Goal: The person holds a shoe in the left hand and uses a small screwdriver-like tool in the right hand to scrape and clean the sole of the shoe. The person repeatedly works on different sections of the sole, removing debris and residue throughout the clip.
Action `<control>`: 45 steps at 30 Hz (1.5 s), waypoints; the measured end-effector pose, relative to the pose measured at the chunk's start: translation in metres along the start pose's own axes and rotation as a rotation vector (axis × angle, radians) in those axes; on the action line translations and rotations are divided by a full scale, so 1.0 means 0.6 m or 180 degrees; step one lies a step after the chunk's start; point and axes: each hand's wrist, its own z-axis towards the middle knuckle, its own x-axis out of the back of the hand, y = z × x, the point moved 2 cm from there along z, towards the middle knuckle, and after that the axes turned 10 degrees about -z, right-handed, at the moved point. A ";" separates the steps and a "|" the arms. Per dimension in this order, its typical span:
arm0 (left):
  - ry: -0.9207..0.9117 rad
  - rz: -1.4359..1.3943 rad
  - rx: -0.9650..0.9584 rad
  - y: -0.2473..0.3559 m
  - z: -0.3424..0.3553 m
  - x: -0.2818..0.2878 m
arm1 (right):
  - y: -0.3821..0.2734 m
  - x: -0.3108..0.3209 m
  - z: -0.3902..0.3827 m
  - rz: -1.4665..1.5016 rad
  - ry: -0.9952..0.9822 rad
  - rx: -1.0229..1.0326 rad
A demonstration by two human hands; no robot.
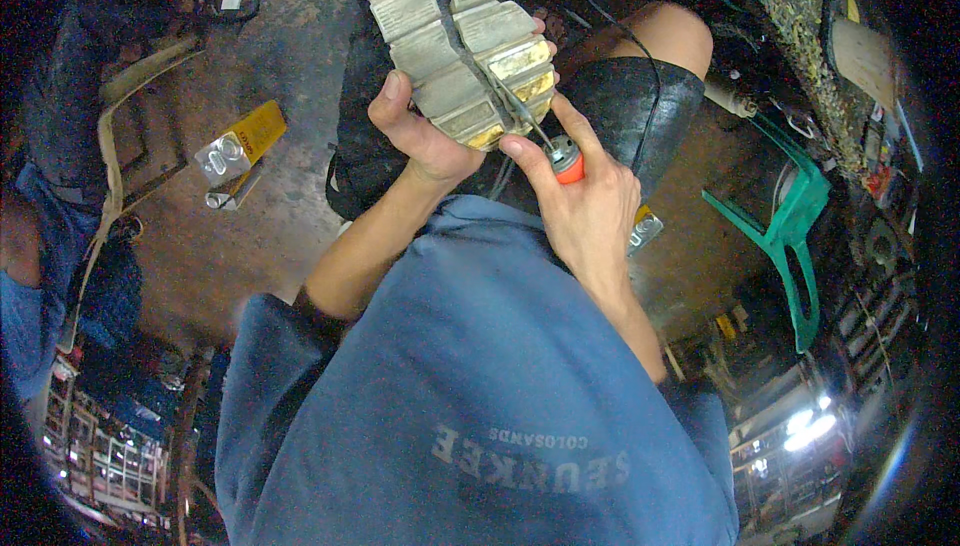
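Here: left hand point(420, 136) closed around near end of chunky tyre tread point(455, 36), thumb upright along its edge. Right hand point(580, 201) gripping orange-handled awl point(550, 146), tip at tread's yellowed corner. Yellow tin point(240, 146) on floor, well apart.

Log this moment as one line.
left hand: grips shoe sole | right hand: holds orange-handled awl | tip: in tread groove

Yellow-and-silver rectangular tin point(240, 149) — lying on floor, left of hands
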 end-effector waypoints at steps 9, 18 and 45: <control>-0.0085 0.0186 -0.0139 0.001 0.001 0.000 | -0.009 0.002 0.006 0.0196 0.0183 0.0018; 0.0067 0.0301 -0.0151 0.002 0.000 -0.003 | -0.005 0.006 0.005 0.0286 -0.0009 -0.0118; -0.0013 0.0079 -0.0117 0.012 0.002 0.002 | 0.012 -0.002 0.006 0.0833 -0.0007 -0.0096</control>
